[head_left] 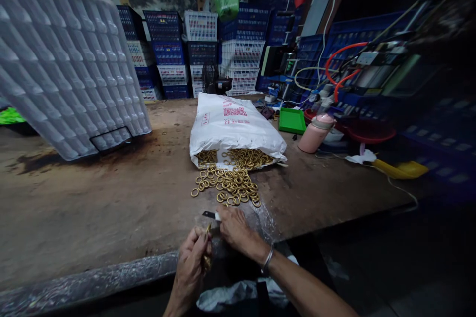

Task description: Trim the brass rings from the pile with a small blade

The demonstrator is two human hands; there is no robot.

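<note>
A person's two bare hands work at the near edge of a wooden counter [111, 218], seen from above. The left hand [192, 263] is at bottom centre, its thumb and forefinger pinched together on a brass ring [208, 228] held edge-up; more brass shows inside the curled fingers below. The right hand [235, 227], just beyond it and to its right, has its fingers closed on the white end of a small tool, whose dark blade [208, 215] points left, over the counter. A silvery bracelet [268, 259] circles the right wrist.

Just past the right hand lies a loose pile [232, 183] of brass rings, spilling from the open mouth of a white sack [238, 126]. The sack lies flat — mouth toward the person — with red print and a square code on top, and more rings show inside.

To the left, a tall clear plastic stack [74, 69] of moulded rows leans over a dark stain on the counter. Right of the sack are a green tray [292, 120], a pink bottle [316, 133], a red basin [372, 130] and a yellow scoop [401, 169]. Behind the counter's contents stand a dark fan [210, 78] and piled blue and white crates [201, 26].
</note>
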